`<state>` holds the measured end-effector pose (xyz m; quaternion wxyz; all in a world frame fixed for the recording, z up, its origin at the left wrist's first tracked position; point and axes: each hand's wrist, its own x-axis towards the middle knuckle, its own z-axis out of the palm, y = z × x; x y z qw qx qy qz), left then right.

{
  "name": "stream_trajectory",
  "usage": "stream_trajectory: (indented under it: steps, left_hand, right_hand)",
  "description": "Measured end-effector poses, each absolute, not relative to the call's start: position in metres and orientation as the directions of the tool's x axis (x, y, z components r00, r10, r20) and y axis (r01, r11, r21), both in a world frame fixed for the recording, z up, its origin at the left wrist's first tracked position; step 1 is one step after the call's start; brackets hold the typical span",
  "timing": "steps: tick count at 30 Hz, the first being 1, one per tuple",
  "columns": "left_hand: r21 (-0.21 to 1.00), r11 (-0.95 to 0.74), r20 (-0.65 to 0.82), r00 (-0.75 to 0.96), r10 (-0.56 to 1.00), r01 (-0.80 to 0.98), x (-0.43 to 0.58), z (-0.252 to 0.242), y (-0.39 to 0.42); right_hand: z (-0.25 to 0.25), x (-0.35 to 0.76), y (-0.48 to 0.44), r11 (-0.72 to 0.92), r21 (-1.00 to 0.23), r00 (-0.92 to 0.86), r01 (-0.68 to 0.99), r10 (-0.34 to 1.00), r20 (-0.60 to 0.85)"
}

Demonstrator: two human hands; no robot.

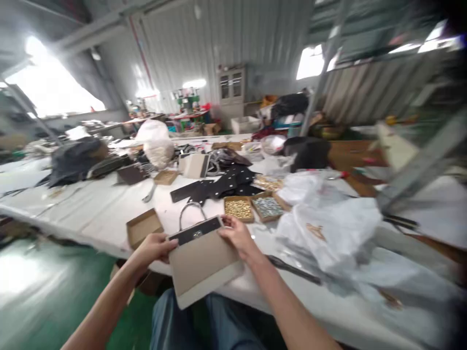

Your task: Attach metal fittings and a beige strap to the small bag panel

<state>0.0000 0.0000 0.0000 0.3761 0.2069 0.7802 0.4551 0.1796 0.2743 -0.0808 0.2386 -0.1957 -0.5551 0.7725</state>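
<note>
Beige handbag (204, 265) with black flap held tilted at the white table (102, 209) edge, left hand (155, 248) clamped on its upper left corner, right hand (237, 236) fingers closed over the flap's right end, both forearms extended forward.

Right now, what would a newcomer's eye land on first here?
The tan handbag at the table edge, gripped by the left hand and right hand at its black top band. Just behind it sit two small boxes of metal fittings and black studded strips, with a heap of white plastic bags to the right.
</note>
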Motion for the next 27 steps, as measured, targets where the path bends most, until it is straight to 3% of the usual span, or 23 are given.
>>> stream_trajectory:
  steps: [3, 6, 10, 17, 22, 27]
  left_hand:
    - [0.862, 0.505, -0.409, -0.651, 0.639, -0.045, -0.010, -0.004, -0.039]
    - [0.839, 0.538, -0.460, -0.623, 0.632, -0.074, -0.014, -0.010, -0.037]
    - [0.813, 0.568, -0.530, -0.573, 0.625, -0.132, -0.017, -0.023, -0.041]
    - [0.820, 0.547, -0.535, -0.562, 0.631, -0.168, -0.030, -0.040, -0.057]
    - [0.864, 0.499, -0.399, -0.683, 0.612, -0.058, -0.042, -0.021, -0.049]
    - [0.700, 0.696, -0.409, -0.711, 0.572, 0.158, -0.052, -0.031, -0.040]
  right_hand:
    - [-0.090, 0.168, 0.259, -0.294, -0.950, -0.818, -0.109, 0.570, -0.083]
    - [-0.096, 0.177, 0.259, -0.190, -0.982, -0.796, 0.005, 0.594, -0.119]
    - [-0.111, 0.178, 0.247, -0.005, -0.998, -0.753, 0.065, 0.655, -0.053]
    - [-0.114, 0.166, 0.239, 0.101, -0.993, -0.751, 0.059, 0.660, 0.023]
    - [-0.113, 0.146, 0.243, 0.222, -0.970, -0.745, 0.099, 0.662, 0.076]
    - [-0.125, 0.138, 0.239, 0.289, -0.951, -0.722, 0.115, 0.681, 0.120]
